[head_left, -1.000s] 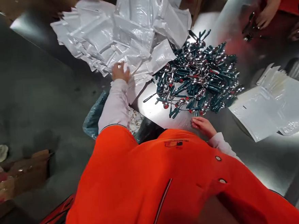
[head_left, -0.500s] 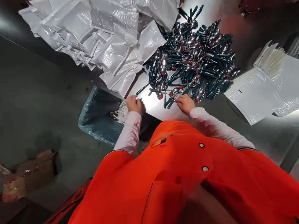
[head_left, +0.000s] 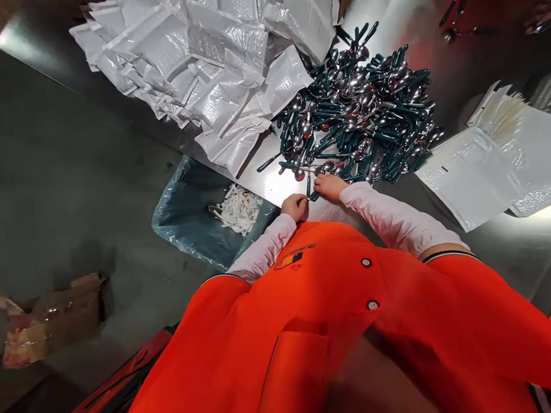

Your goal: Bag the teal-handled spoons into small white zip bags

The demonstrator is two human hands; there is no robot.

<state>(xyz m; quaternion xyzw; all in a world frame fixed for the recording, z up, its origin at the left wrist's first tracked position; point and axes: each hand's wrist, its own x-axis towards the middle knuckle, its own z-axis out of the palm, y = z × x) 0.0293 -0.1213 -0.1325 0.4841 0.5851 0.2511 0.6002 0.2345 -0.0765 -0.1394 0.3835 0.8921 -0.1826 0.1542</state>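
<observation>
Away from the upper-left heap where it was a second ago, your left hand (head_left: 295,208) now sits mid-frame beside your right hand (head_left: 331,187). That heap of glossy white padded envelopes (head_left: 223,97) spreads from upper left to upper centre. Right of centre lies your pile of silver metal spoons with dark green handles (head_left: 358,112). Your right fingers curl at handles along its lower edge; your left fingers bend nearly closed just beside them. Whether either grips anything, I cannot tell.
</observation>
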